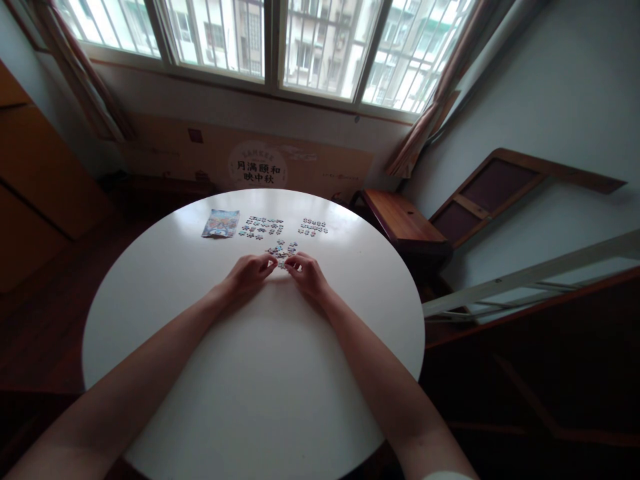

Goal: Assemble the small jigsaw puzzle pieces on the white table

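Note:
Both hands rest near the middle of a round white table (240, 373), their fingertips almost meeting over small jigsaw pieces. My left hand (251, 268) is closed in a pinch at the near left side of a loose pile of puzzle pieces (281, 252). Opposite it, my right hand (306, 272) pinches at a puzzle piece (281, 265) between the two hands. Fingers partly hide the pieces they touch. Beyond the left hand, several pieces (262, 227) lie spread in rough rows. A smaller group of pieces (313, 227) sits beyond the right hand, also in rows.
A colourful printed sheet or packet (221, 223) lies at the far left of the table. Behind the table's right edge stands a wooden chair (405, 215) by the wall. A printed board (320, 157) leans below the barred window, and an orange-brown cabinet (45, 167) is at left.

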### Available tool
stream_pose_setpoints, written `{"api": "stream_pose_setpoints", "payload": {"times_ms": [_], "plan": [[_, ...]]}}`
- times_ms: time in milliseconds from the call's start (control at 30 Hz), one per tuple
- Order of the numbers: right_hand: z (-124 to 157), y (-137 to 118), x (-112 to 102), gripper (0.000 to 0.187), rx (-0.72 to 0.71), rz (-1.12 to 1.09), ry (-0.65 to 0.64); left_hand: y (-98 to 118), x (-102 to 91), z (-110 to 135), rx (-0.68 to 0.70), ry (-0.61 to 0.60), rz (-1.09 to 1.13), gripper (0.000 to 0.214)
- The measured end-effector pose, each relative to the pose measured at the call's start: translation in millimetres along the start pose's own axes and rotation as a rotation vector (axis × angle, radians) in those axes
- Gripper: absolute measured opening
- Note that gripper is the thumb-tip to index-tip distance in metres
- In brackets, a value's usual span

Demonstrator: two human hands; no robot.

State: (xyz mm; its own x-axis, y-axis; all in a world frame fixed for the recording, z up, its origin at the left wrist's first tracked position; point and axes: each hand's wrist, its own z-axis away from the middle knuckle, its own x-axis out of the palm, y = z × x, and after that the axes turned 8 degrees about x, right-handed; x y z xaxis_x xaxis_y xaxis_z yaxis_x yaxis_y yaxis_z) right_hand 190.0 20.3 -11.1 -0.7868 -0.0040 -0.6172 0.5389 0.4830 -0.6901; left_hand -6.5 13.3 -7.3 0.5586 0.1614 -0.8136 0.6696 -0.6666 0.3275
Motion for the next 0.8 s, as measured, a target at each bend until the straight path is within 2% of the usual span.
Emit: {"api": "stream_pose_setpoints", "payload": {"times_ms": [800], "plan": [[0.1,2.6,3.2,0.009,-0.002,-0.009,0.021,-0.6,0.2,0.3,0.001,-0.007,-0.009,0.025]]}}
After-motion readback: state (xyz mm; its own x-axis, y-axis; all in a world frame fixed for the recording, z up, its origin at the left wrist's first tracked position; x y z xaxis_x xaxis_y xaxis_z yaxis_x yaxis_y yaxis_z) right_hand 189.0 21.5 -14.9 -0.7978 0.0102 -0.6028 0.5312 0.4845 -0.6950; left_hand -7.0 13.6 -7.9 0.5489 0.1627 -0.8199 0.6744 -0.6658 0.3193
